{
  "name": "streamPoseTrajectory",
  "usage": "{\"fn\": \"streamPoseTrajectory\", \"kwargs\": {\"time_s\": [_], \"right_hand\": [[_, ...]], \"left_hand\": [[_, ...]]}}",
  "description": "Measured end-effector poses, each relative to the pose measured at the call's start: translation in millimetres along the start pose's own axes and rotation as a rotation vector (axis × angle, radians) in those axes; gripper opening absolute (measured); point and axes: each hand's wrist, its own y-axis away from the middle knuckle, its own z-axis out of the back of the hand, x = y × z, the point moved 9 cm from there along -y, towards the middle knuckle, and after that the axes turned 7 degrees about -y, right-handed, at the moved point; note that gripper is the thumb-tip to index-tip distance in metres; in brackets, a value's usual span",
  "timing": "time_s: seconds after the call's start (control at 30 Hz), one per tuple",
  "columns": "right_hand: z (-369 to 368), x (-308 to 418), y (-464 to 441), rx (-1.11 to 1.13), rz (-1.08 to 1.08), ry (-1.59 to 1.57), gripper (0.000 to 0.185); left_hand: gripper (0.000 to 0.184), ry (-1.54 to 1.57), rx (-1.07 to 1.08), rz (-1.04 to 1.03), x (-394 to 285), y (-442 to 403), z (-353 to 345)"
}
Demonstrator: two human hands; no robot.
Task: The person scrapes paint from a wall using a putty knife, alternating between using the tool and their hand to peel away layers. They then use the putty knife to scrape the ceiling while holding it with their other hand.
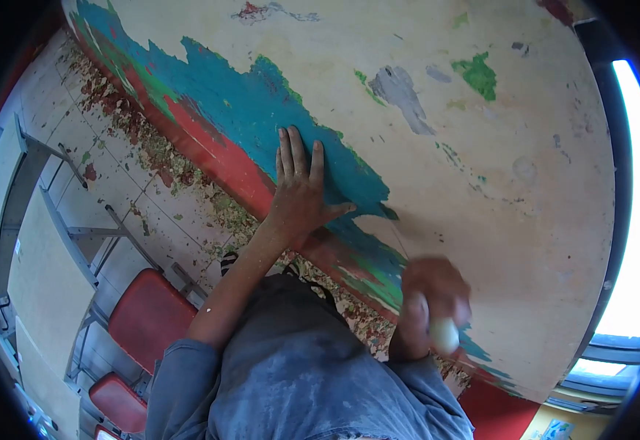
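My left hand [301, 180] lies flat on the wall, fingers spread, over a patch of teal paint [239, 103] bordered by red paint [224, 165]. To its right, my right hand [433, 293] is closed around a tool with a pale rounded end [444, 336]; motion blurs it and hides the rest of the tool. That hand is near the ragged lower edge of the teal and green paint. Beyond the paint edge the bare beige surface [510, 242] shows grey and green remnants.
Paint flakes [158, 154] litter the tiled floor [48, 103] along the wall's foot. Red chairs [151, 319] and pale desks [48, 279] stand at the left. A bright window [635, 220] is at the right. Red paint [499, 411] shows at the lower right.
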Motion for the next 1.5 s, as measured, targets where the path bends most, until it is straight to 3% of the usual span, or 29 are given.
{"fn": "streamPoseTrajectory", "kwargs": {"time_s": [0.03, 0.17, 0.27, 0.3, 0.4, 0.53, 0.63, 0.7, 0.8, 0.83, 0.97, 1.07, 1.2, 1.23, 1.5], "right_hand": [[-2, -2, -1, 0.024, -0.014, 0.062, 0.018], [7, -22, 2, -0.213, 0.052, -0.597, 0.019], [31, -11, 5, -0.244, 0.177, -0.698, 0.017], [32, -14, 6, -0.369, 0.181, -0.669, 0.017], [-3, -15, -3, -0.2, 0.034, -0.522, 0.016], [18, -20, 4, -0.298, 0.141, -0.664, 0.013], [14, -22, 11, -0.242, 0.074, -0.703, 0.018], [23, -11, 0, -0.221, 0.172, -0.716, 0.02], [-2, -22, -9, -0.128, 0.046, -0.616, 0.016], [-13, -22, -4, -0.226, 0.022, -0.539, 0.016], [28, -9, -6, -0.337, 0.254, -0.756, 0.013], [-15, -21, -7, -0.158, 0.065, -0.608, 0.013], [27, -13, -1, -0.274, 0.214, -0.793, 0.012], [20, -12, 1, -0.304, 0.125, -0.581, 0.01], [22, -22, 9, -0.327, 0.071, -0.611, 0.021]], "left_hand": [[0.11, 0.0, -0.008, 0.0, 1, -3, 0], [0.112, -0.005, 0.014, -0.005, 3, 2, -3], [0.111, -0.009, 0.006, -0.003, 3, 0, -4], [0.111, -0.011, 0.008, 0.0, 3, 1, -5], [0.111, 0.0, -0.018, -0.007, 2, 0, -3], [0.111, -0.021, -0.003, -0.003, 3, 3, -5], [0.112, -0.023, -0.003, -0.004, 1, -1, -3], [0.112, -0.029, -0.015, -0.009, 1, 1, -2], [0.111, -0.016, 0.015, 0.012, 1, 0, -2], [0.111, -0.02, 0.009, 0.0, -1, 0, -2], [0.112, -0.024, 0.01, 0.014, 1, 2, -2], [0.112, -0.026, 0.007, 0.002, 0, 3, -3], [0.113, -0.039, 0.011, -0.001, 1, 1, -3], [0.113, -0.035, 0.007, 0.0, 1, 2, -2], [0.113, -0.018, 0.001, 0.005, 1, 1, -4]]}}
